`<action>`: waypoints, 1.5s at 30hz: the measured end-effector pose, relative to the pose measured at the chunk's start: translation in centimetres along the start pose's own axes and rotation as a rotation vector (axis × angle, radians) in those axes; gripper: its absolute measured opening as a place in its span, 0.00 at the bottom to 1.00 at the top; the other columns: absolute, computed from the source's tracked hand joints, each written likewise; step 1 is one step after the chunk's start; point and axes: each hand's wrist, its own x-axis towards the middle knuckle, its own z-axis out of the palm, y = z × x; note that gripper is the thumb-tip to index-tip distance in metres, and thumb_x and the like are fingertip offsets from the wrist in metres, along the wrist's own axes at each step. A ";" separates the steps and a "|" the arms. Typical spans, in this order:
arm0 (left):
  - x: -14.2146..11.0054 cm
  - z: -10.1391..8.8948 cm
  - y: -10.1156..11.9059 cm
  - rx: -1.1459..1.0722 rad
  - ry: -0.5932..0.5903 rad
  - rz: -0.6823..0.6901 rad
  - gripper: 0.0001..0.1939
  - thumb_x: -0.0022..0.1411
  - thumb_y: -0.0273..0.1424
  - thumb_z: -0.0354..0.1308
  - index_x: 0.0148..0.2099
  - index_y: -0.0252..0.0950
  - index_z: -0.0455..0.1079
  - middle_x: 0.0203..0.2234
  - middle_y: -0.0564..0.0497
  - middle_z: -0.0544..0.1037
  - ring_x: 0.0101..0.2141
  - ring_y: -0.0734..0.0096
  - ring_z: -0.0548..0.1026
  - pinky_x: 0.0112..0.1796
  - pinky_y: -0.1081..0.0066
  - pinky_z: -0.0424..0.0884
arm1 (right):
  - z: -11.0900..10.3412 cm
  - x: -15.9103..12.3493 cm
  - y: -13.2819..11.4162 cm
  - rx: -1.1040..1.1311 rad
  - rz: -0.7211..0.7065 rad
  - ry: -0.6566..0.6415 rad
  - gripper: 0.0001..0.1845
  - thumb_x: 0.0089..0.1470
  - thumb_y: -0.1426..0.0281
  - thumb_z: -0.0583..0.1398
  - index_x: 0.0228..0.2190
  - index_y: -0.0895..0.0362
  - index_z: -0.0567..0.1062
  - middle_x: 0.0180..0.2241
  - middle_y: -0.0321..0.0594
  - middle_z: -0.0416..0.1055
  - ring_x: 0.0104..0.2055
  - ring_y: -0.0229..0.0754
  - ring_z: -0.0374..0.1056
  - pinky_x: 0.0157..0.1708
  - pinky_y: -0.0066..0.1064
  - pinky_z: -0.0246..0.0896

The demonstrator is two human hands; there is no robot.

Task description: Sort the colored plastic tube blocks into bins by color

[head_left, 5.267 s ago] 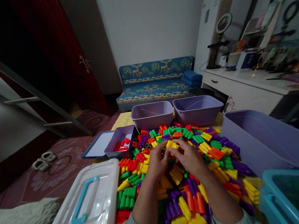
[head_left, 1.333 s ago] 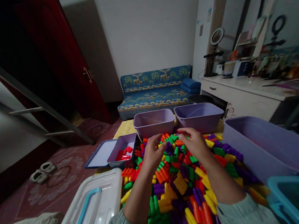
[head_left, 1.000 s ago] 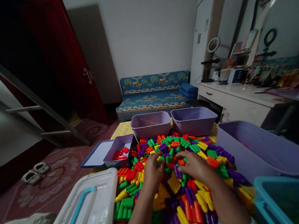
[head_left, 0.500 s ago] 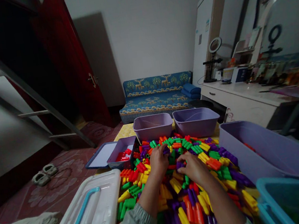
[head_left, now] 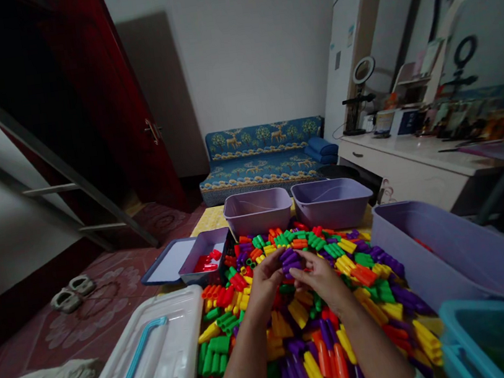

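Both hands meet over the middle of a wide heap of plastic toy pieces (head_left: 298,314) in yellow, green, red, orange and purple. Between them are purple tube-shaped toy pieces (head_left: 290,261), lying side by side. My left hand (head_left: 267,277) closes on their left side with thumb and fingers. On the right side, my right hand (head_left: 315,274) grips them the same way. Whether the purple pieces are joined together I cannot tell. Loose pieces of every colour lie under and around both hands.
Two purple bins (head_left: 258,213) stand behind the heap, and a larger purple bin (head_left: 452,248) is at right. A teal bin (head_left: 462,322) sits front right. At left are a small purple box (head_left: 200,259) with red pieces and a clear lid (head_left: 149,360) with a blue handle.
My hands have come together from slightly apart. Purple pieces that were in each hand now sit side by side between both hands.
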 end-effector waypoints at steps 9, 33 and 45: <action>-0.3 -0.1 -0.2 0.124 0.022 -0.028 0.29 0.53 0.36 0.62 0.59 0.39 0.67 0.51 0.45 0.74 0.47 0.58 0.74 0.44 0.65 0.72 | 0.5 -0.2 -0.3 -0.040 -0.045 0.064 0.29 0.38 0.61 0.67 0.43 0.56 0.67 0.36 0.38 0.72 0.26 0.39 0.73 0.27 0.33 0.72; -0.2 -0.7 -1.2 -0.016 0.256 -0.060 0.27 0.43 0.41 0.70 0.45 0.32 0.75 0.46 0.40 0.76 0.43 0.59 0.76 0.40 0.68 0.73 | -2.2 13.5 -14.0 0.609 -0.072 0.486 0.11 0.60 0.62 0.55 0.31 0.56 0.64 0.27 0.36 0.68 0.28 0.32 0.69 0.27 0.21 0.69; 0.5 -1.3 -2.0 0.284 0.268 0.109 0.19 0.53 0.36 0.62 0.47 0.33 0.74 0.43 0.42 0.78 0.41 0.61 0.76 0.41 0.65 0.74 | -4.6 3.1 -1.7 -0.067 -0.189 0.427 0.18 0.42 0.62 0.64 0.35 0.60 0.75 0.34 0.44 0.76 0.33 0.42 0.72 0.30 0.29 0.66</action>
